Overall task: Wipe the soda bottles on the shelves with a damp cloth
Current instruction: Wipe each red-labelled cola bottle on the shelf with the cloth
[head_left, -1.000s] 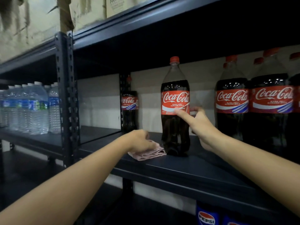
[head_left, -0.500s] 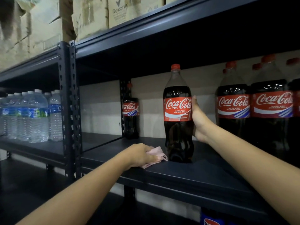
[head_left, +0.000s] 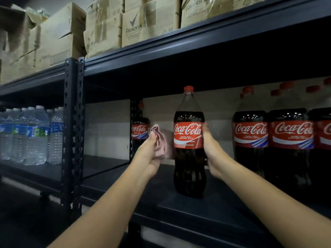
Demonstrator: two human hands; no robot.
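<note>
A large Coca-Cola bottle point(head_left: 189, 140) with a red cap is standing upright near the front edge of the dark metal shelf point(head_left: 188, 210), well apart from its neighbours on both sides. The right hand point(head_left: 212, 154) is gripping it from the right side, the thumb lying along the edge of the red label and the fingers wrapping out of sight behind the bottle. The left hand point(head_left: 150, 154) is clutching a bunched pink cloth point(head_left: 162, 142) and is holding it up against the left side of the bottle at label height; the cloth is blurred, so whether it is actually touching the plastic is hard to tell. Further back on the same shelf, beside the rear upright, a second Coca-Cola bottle point(head_left: 140, 129) is standing partly hidden behind the cloth. To the right, a row of Coca-Cola bottles point(head_left: 272, 136) is standing close together, labels facing forward. In the bay to the left, past the perforated steel post point(head_left: 72, 133), clear water bottles point(head_left: 30, 135) with blue labels are standing packed in a group. On the shelf above, cardboard cartons point(head_left: 100, 27) are sitting side by side, one of them printed with Rexona lettering. Behind the bottles, a pale wall point(head_left: 107, 126) is showing through the open back of the rack.
</note>
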